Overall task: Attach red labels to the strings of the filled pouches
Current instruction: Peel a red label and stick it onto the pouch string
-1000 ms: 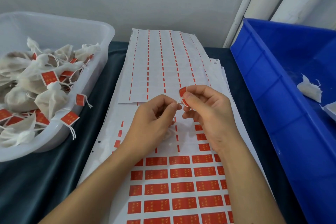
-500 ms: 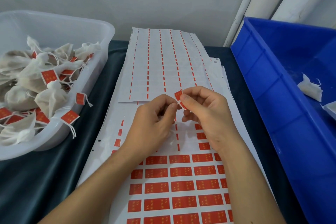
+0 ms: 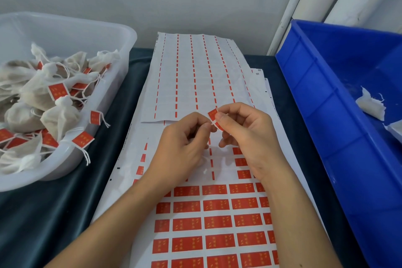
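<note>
Both hands meet at the centre of the frame. From my remote seat I see the right hand (image 3: 245, 135) pinching a red label (image 3: 213, 115) between thumb and forefinger, folded over a white string (image 3: 212, 123), while the left hand (image 3: 185, 143) pinches that string just beside it; the pouch it belongs to is hidden under the left palm, I think. Below them lies the label sheet (image 3: 217, 224), its lower rows still full, with a stripped sheet (image 3: 195, 76) above. At left, the clear tub (image 3: 121, 35) holds many labelled pouches (image 3: 58, 115). At right, the blue bin (image 3: 326, 115) shows few unlabelled pouches (image 3: 372, 104), so I judge the job is well along.
</note>
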Available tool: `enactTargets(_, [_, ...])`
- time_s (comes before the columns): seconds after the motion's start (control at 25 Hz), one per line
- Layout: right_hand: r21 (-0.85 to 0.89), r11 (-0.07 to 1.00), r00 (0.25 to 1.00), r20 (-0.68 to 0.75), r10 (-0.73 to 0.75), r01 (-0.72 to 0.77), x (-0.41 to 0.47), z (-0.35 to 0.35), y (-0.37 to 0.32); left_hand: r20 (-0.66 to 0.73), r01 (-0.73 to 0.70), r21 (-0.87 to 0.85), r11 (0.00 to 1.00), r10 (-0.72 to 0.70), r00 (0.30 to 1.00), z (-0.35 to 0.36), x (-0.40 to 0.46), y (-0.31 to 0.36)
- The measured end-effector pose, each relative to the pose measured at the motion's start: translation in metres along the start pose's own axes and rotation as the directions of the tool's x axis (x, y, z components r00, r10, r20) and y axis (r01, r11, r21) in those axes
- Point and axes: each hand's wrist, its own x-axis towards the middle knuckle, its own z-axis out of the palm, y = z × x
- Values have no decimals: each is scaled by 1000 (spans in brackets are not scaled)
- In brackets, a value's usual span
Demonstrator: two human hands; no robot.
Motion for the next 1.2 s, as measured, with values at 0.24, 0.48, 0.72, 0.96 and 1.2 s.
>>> enactTargets(0.24, [-21, 1000, 1000, 5, -7, 7, 0, 0, 0, 32, 38, -41, 998, -36, 999, -1, 1, 2])
enactTargets(0.48, [-25, 1000, 1000, 10, -19, 19, 0, 1, -1, 28, 56, -48, 997, -55, 998, -1, 0, 3])
enactTargets(0.72, [-38, 999, 1000, 2, -25, 25, -1, 2, -1, 25, 62, -52, 997, -61, 998, -1, 1, 4])
enactTargets(0.96, [-42, 998, 999, 1, -38, 38, 0, 4, 0, 28, 62, -73, 995, -60, 998, -3, 0, 4])
enactTargets(1.2, [-52, 997, 999, 9, -48, 48, 2, 7, 2, 33, 53, -124, 991, -49, 998, -5, 1, 3])
